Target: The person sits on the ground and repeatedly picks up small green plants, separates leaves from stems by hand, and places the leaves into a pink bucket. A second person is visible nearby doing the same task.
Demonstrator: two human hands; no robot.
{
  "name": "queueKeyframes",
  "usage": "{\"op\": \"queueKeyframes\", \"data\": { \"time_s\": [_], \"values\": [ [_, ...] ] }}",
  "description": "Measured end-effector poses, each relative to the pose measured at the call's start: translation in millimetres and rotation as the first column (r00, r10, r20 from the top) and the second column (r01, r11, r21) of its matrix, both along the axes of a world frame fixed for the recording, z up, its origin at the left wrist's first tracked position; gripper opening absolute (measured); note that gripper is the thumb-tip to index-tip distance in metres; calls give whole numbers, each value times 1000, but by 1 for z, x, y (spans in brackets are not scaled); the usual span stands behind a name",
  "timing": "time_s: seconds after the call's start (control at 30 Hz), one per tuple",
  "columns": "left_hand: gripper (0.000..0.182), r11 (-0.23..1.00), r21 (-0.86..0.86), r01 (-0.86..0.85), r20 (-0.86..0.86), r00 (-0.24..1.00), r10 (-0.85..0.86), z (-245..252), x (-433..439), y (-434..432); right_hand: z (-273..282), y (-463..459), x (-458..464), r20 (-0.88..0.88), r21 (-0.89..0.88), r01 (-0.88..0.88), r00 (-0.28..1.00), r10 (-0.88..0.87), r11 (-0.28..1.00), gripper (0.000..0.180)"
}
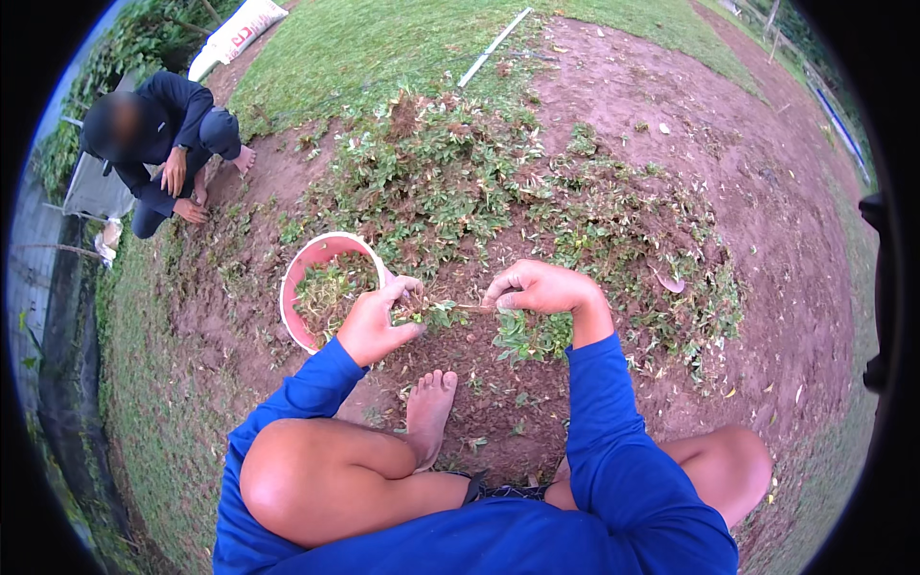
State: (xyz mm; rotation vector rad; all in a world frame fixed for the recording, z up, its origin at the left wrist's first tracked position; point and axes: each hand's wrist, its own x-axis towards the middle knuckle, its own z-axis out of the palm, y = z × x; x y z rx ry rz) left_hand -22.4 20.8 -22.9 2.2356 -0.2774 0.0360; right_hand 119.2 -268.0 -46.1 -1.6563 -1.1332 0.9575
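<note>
My left hand (374,323) holds a small leafy plant sprig (440,313) between thumb and fingers, just right of a pink plastic bucket (329,248). From the sprig a thin brown stem (471,307) runs across to my right hand (539,286), whose thumb and fingertips pinch its end. Inside the bucket lie loose green and straw-coloured plant cuttings (327,287). Just below my right hand, a clump of green leaves (532,338) rests on the soil, partly covered by the hand and wrist.
A wide heap of uprooted plants (438,172) spreads over bare soil (776,215) beyond my hands. At the left a person in dark clothes (169,136) squats, one hand on the ground. A pale strip (494,47) and a white sack (241,32) lie farther off.
</note>
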Motion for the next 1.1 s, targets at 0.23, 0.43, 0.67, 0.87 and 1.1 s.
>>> {"op": "queueKeyframes", "data": {
  "time_s": [0.23, 0.43, 0.67, 0.87, 1.1],
  "values": [
    [49, 932, 359, 58, -206, 978, 18, 2, -2, 11, 1, -27, 12, -201, 117, 213, 962, -186, 970, 18],
    [63, 963, 242, 121, -280, 959, -50, -13, -6, 9, 7, -37, 22, -593, 220, 831, 529, -607, 510, 18],
    [93, 819, -558, -137, -452, 877, -161, -11, 3, -11, -2, 55, -28, -303, 306, 751, 659, -688, 585, 20],
    [45, 847, -490, -206, -385, 923, 2, -13, 5, -5, 2, 87, -54, -271, 345, 726, 683, -678, 594, 17],
    [53, 766, -507, -395, -640, 768, -27, -26, -1, 0, 61, 85, -59, -493, 519, 825, 504, -709, 225, 16]
  ]
}}
